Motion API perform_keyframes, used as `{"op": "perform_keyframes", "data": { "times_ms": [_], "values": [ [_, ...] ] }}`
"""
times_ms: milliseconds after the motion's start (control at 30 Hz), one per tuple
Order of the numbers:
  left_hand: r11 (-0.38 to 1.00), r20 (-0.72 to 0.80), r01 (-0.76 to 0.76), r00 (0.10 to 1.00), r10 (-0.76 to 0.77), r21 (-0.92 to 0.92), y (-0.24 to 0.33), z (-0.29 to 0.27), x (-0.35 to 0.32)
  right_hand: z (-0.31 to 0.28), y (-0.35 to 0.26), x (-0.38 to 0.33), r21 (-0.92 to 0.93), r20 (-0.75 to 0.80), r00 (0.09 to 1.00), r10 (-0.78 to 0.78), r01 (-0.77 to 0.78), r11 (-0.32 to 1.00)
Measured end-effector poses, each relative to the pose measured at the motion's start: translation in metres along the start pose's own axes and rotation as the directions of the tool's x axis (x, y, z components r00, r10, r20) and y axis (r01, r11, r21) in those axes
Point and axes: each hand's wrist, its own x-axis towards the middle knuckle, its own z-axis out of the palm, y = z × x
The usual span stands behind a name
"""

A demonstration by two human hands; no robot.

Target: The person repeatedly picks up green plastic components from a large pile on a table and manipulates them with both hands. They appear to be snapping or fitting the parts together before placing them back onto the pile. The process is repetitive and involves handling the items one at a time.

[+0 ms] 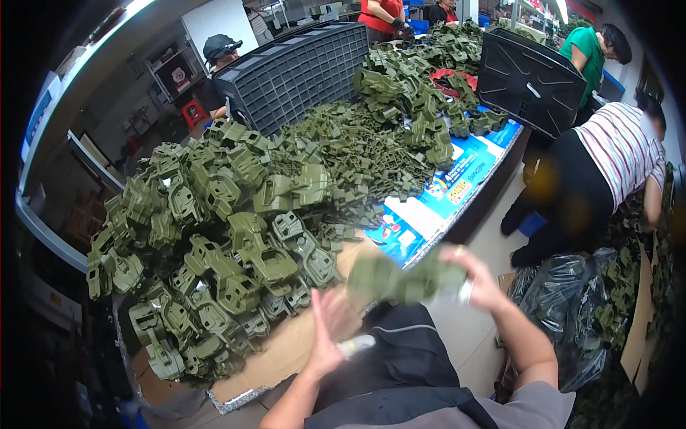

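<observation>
Right hand (477,280): raised above the table edge, fingers curled round a blurred olive-green moulded plastic part (400,279); a ring shows on one finger. Grip closed on the part.
Left hand (330,330): palm open, fingers spread and blurred, just below and left of the green part, not touching it. A small pale cylinder (355,346) sits by the wrist; cannot tell whether the hand holds it.
Held part: chunky, angular, matte; detail lost to blur. It hangs in the air between both hands, over the table's near corner.
Pile (214,236): heap of like green plastic housings, hard-edged, with cut-outs and ribs, faint sheen, covering most of the table.
Table surface (286,350): brown flattened cardboard at the near end, glossy blue printed sheet (457,179) further along.
Crates: dark grey gridded plastic crate (300,71) tipped on its side behind the pile; a black ribbed one (530,80) at right.
Floor right: crinkled black plastic bags (572,300) holding more green parts.
Others: a person in a striped top (622,154) bends over nearby.
</observation>
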Motion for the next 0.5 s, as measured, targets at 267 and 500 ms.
{"op": "perform_keyframes", "data": {
  "times_ms": [267,500],
  "values": [
    [0.979,0.038,0.205,0.978,-0.205,0.013,-0.017,-0.014,-0.012,-0.131,0.141,0.265,0.617,-0.597,0.738,0.315,0.171,0.768],
    [0.977,0.04,0.211,0.976,-0.213,0.042,-0.009,-0.017,-0.008,-0.122,0.149,0.255,-0.531,-0.446,0.884,-0.141,-0.134,0.837]
  ]
}}
